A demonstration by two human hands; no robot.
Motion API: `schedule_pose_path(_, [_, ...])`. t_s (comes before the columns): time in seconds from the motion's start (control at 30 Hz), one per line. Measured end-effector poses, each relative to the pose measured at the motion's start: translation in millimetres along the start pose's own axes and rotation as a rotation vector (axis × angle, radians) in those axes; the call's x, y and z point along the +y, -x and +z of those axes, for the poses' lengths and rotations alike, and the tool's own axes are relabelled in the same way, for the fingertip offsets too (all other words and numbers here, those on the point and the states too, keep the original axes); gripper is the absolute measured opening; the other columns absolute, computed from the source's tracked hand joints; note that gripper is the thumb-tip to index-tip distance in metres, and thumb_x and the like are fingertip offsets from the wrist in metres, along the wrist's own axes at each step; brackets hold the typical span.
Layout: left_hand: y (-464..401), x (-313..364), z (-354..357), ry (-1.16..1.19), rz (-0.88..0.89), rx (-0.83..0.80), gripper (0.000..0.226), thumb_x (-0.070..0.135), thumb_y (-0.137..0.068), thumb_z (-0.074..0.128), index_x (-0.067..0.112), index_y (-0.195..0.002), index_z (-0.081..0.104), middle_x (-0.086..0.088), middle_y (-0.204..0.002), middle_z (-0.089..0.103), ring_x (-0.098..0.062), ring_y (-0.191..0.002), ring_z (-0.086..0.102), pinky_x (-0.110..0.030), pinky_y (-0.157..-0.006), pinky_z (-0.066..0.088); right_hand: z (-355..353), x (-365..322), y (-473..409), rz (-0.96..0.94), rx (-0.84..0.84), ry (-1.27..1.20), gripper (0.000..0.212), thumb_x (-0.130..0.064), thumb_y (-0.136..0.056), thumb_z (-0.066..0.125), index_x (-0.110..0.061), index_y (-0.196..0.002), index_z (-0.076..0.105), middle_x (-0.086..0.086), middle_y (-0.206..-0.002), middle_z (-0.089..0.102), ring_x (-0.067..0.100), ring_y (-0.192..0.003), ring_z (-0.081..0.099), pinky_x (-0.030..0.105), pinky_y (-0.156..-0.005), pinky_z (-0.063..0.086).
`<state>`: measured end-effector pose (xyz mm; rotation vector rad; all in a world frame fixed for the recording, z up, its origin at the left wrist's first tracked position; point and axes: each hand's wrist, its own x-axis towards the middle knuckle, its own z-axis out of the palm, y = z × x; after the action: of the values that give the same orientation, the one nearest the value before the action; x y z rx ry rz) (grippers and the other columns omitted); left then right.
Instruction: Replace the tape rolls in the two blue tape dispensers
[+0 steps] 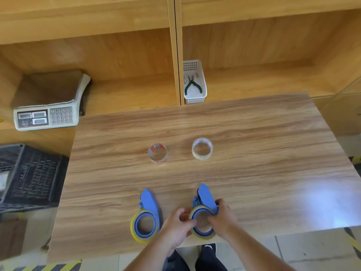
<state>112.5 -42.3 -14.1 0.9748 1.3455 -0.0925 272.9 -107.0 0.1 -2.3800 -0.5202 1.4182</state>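
Two blue tape dispensers lie near the table's front edge. The left dispenser (146,216) carries a yellowish tape roll and nobody touches it. Both hands grip the right dispenser (204,200) and the yellowish roll (203,234) around its hub: my left hand (176,224) pinches the roll's left side, my right hand (221,218) holds its right side. Farther back on the table stand two loose rolls: a clear roll with a red-and-white core (158,153) on the left and a pale cream roll (202,148) on the right.
A wooden table (254,163) stands against wooden shelving. On the shelf sit a weighing scale (47,102) at left and a white basket (194,82) holding pliers. A black crate (29,177) lies at the left on the floor.
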Motion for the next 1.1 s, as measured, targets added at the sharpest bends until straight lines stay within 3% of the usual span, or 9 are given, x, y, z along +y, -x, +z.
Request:
schedule_pose_path(0.1, [-9.8, -6.5, -0.9, 0.006, -0.023, 0.013, 0.040, 0.028, -0.083, 0.081, 0.032, -0.120, 0.064, 0.006, -0.114, 0.074, -0.013, -0.099, 0.074, -0.028, -0.080, 0.064, 7.0, 2.9, -5.6, -0.003, 0.004, 0.053, 0.044, -0.020, -0.082, 0.065, -0.023, -0.123, 0.049, 0.003, -0.119, 0.045, 0.025, -0.097, 0.060, 0.040, -0.082, 0.057])
schedule_pose_path(0.17, [-15.4, -10.3, -2.0, 0.006, -0.030, 0.038, 0.040, 0.027, -0.085, 0.081, 0.031, -0.120, 0.063, 0.006, -0.114, 0.072, -0.012, -0.098, 0.074, -0.031, -0.083, 0.065, 11.3, 3.9, -10.5, -0.007, 0.005, 0.068, 0.045, -0.019, -0.083, 0.065, -0.022, -0.125, 0.049, 0.004, -0.121, 0.045, 0.027, -0.099, 0.060, 0.040, -0.084, 0.057])
schedule_pose_path(0.33, [-25.3, -17.3, -1.7, -0.043, -0.025, 0.081, 0.034, 0.030, -0.084, 0.079, 0.031, -0.115, 0.066, 0.009, -0.107, 0.073, -0.014, -0.092, 0.075, -0.039, -0.087, 0.064, 18.2, 7.0, -19.9, -0.021, 0.001, 0.089, 0.046, -0.021, -0.085, 0.066, -0.020, -0.128, 0.049, 0.002, -0.118, 0.044, 0.023, -0.094, 0.057, 0.031, -0.078, 0.047])
schedule_pose_path(0.5, [-28.0, -19.6, 0.5, -0.108, -0.020, 0.099, 0.029, 0.032, -0.087, 0.077, 0.044, -0.101, 0.055, 0.014, -0.111, 0.060, -0.010, -0.088, 0.071, -0.038, -0.090, 0.063, 21.8, 11.1, -27.2, -0.042, 0.012, 0.117, 0.045, -0.025, -0.087, 0.067, -0.021, -0.128, 0.049, 0.001, -0.121, 0.044, 0.019, -0.086, 0.057, 0.028, -0.072, 0.044])
schedule_pose_path(0.8, [-32.5, -34.5, 4.1, -0.131, -0.016, 0.111, 0.034, 0.038, -0.083, 0.076, 0.041, -0.115, 0.064, 0.014, -0.107, 0.071, -0.009, -0.096, 0.070, -0.041, -0.093, 0.061, 32.2, 22.9, -31.4, -0.057, 0.040, 0.124, 0.046, -0.025, -0.089, 0.068, -0.019, -0.131, 0.049, -0.002, -0.117, 0.039, 0.020, -0.091, 0.057, 0.029, -0.077, 0.048])
schedule_pose_path(0.9, [-32.7, -34.7, 5.9, -0.126, -0.024, 0.114, 0.031, 0.037, -0.084, 0.075, 0.042, -0.111, 0.062, 0.015, -0.106, 0.070, -0.010, -0.094, 0.071, -0.041, -0.091, 0.062, 32.0, 24.0, -33.6, -0.061, 0.041, 0.126, 0.048, -0.027, -0.089, 0.069, -0.019, -0.132, 0.048, -0.002, -0.116, 0.040, 0.020, -0.092, 0.057, 0.029, -0.078, 0.049])
schedule_pose_path(1.1, [-29.1, -36.9, 1.5, -0.127, -0.028, 0.130, 0.051, 0.053, -0.068, 0.073, 0.044, -0.116, 0.057, 0.014, -0.112, 0.068, -0.014, -0.095, 0.072, -0.040, -0.092, 0.061, 22.3, 22.8, -29.9, -0.066, 0.005, 0.093, 0.067, -0.029, -0.082, 0.073, -0.020, -0.141, 0.043, 0.003, -0.126, 0.046, 0.020, -0.092, 0.061, 0.028, -0.071, 0.050])
